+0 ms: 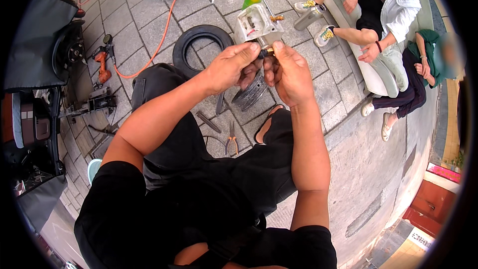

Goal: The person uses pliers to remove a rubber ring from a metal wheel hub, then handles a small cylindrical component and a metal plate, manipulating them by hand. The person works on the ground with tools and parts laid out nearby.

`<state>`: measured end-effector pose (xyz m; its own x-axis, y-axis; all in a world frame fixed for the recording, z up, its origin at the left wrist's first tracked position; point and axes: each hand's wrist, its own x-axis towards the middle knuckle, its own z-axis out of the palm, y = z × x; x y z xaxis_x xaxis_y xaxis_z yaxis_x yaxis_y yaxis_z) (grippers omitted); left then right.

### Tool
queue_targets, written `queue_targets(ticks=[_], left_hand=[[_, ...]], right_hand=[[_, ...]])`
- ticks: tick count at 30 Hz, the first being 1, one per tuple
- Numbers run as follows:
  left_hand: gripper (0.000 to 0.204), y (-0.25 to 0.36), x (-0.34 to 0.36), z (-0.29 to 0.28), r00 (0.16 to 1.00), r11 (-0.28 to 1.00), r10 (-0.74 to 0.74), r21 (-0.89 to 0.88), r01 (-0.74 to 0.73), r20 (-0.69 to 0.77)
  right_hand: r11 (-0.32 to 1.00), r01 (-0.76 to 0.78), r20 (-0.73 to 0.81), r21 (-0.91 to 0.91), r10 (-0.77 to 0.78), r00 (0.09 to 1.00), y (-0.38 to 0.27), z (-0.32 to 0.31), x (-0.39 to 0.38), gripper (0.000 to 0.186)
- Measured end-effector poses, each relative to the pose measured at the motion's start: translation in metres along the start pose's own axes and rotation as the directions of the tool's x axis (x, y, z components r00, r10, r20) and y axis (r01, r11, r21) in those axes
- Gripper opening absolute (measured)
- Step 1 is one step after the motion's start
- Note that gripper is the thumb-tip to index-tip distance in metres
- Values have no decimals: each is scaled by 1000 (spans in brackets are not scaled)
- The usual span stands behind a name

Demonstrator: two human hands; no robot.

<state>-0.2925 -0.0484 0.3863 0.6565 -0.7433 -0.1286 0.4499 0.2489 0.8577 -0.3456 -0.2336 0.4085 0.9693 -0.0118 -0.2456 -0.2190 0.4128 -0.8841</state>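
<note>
Between my two hands is a small black and brass-coloured piece (267, 53) that resembles a tyre valve stem. The thumb and fingers of my left hand (225, 68) pinch its dark end, while my right hand (295, 78) grips the brass-coloured side. Directly below them a grey metal wheel rim (249, 96) rests tilted, partly covered by my fingers. A black tyre (181, 50) lies flat on the paving beyond my left forearm. Just past my fingertips stands a cut-open whitish plastic container (240, 30) with small parts in it. Orange-handled pliers (232, 139) and a short metal bar (208, 121) lie between my legs.
An orange air hose (167, 32) runs over the paving to the left, near an orange power tool (102, 68). A dark vehicle (37, 35) stands at the left edge. A metal flask (309, 18) is near two seated people (396, 17) at the right.
</note>
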Motion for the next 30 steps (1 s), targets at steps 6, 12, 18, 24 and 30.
queue_targets(ticks=[6, 12, 18, 24, 30], left_hand=[[43, -3, 3, -1, 998, 997, 34, 64, -31, -44], [43, -12, 5, -5, 976, 923, 206, 347, -169, -73], [42, -19, 6, -8, 929, 779, 367, 564, -275, -54], [43, -18, 5, -4, 951, 803, 300, 559, -208, -78], [43, -17, 5, -5, 947, 827, 313, 509, -239, -64]], right_hand=[[919, 182, -61, -350, -216, 974, -3, 10, -7, 30], [812, 234, -55, -535, -309, 949, -2, 14, -12, 24], [813, 101, -116, -574, -203, 972, -4, 18, -19, 23], [827, 205, -82, -524, -289, 954, 5, 10, -13, 25], [861, 204, -104, -466, -283, 954, 9, 18, -13, 26]])
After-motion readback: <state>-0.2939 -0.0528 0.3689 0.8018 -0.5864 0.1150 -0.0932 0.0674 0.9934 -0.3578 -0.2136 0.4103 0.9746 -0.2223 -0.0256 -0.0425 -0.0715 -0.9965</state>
